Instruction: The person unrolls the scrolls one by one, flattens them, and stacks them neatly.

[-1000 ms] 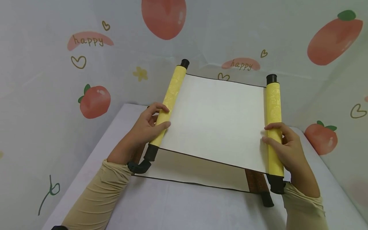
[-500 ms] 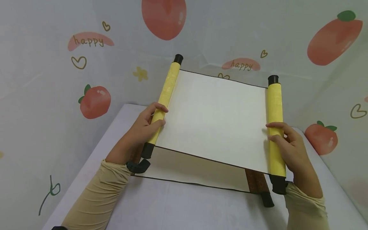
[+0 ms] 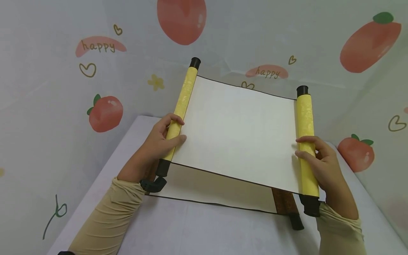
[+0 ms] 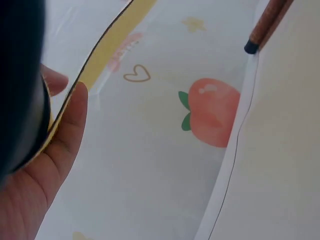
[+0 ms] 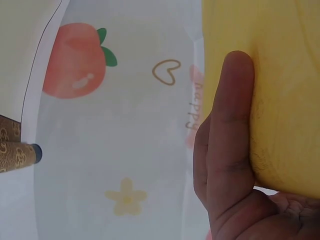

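A yellow hanging scroll (image 3: pixel 239 131), partly unrolled to blank white paper, is held up and tilted between both hands. The left hand (image 3: pixel 159 138) grips its thinner left roll, thumb over the paper's edge. Around the thicker right roll curls the right hand (image 3: pixel 322 159), thumb and fingertip on the front. Black knobs cap both rolls. Beneath lies a second scroll (image 3: pixel 220 187), unrolled, with brown patterned rolls. In the left wrist view, fingers (image 4: pixel 72 115) lie along the yellow backing. The right wrist view has fingers (image 5: pixel 232 125) flat against the yellow roll (image 5: pixel 290 100).
The lower scroll rests on a table with a white cloth (image 3: pixel 204 233); its right knob (image 3: pixel 296 221) sticks out toward the front. Close behind stands a wall covering (image 3: pixel 223 42) printed with fruit, hearts and lettering. A black wrist mount (image 3: pixel 154 184) sits at the left cuff.
The left hand and its roll have shifted left and the roll's top has risen. The right hand has moved slightly right, so the white paper spans wider. The lower scroll has stayed put.
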Available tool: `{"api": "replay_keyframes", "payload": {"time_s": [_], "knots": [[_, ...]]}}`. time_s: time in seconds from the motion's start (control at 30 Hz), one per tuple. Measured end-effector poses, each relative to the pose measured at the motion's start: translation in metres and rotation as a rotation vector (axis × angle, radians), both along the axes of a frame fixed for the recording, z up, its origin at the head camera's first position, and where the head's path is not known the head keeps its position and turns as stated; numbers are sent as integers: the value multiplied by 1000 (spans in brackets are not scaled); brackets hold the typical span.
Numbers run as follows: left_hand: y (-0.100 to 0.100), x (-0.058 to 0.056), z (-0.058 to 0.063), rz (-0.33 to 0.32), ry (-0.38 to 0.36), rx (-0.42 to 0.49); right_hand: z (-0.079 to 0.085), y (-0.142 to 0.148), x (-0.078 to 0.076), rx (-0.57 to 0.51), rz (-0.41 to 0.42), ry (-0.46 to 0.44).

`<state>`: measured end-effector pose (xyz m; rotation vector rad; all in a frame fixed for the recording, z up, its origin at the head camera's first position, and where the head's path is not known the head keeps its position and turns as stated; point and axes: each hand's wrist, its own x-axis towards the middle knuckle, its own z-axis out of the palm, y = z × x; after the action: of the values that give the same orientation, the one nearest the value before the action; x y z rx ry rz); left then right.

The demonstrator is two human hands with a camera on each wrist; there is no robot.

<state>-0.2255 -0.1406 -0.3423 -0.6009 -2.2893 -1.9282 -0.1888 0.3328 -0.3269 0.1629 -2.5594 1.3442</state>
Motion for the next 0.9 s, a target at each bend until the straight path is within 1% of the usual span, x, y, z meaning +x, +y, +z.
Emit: {"api": "replay_keyframes", "payload": {"time_s": [0.1,0.33,0.43,0.57,0.8,0.9], "knots": [[0,0,0,5,0,0,0,1,0,10,-2,-1],[-5,-1,3,51,11,-41,1,5,-2,-21,-8,5],[-9,-3,2,61,19,-49,1,8,-3,-31,-13,13],[-9,-4,2,57,19,-40,0,8,-2,-35,-15,31],[-8,-2,1,52,17,-22,-1,8,-2,29,-56,4],[-8,-2,1,54,12,-24,-1,9,-1,29,-58,-5]]}}
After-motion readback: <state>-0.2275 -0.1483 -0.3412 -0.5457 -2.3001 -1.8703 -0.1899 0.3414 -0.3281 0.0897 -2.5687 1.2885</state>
